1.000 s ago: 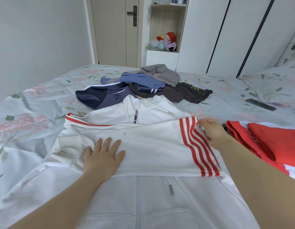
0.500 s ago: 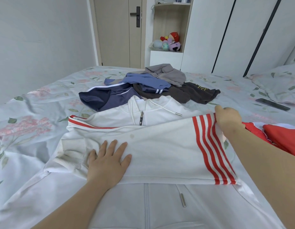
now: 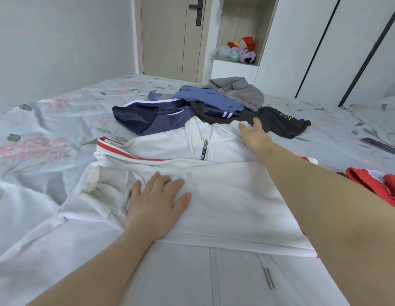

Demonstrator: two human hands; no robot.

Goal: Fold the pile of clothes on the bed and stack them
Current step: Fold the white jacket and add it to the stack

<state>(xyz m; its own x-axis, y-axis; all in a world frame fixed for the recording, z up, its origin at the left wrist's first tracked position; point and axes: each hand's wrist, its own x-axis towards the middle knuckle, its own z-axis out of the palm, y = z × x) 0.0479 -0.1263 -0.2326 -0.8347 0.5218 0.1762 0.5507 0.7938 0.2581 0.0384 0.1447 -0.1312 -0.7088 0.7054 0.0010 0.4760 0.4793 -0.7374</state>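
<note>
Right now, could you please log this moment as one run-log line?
step: folding white hoodie | left hand: flat on folded sleeve | right hand: open, at hood | pile: behind hoodie

left hand (image 3: 155,200) flat, fingers spread (palm down); right hand (image 3: 255,134) outstretched, open

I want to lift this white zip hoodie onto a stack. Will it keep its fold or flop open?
Likely floppy: the white hoodie wrinkles softly under the left hand, so an unsupported fold would probably sag open. Its loose drawstring, tipped with metal, may dangle.
</note>
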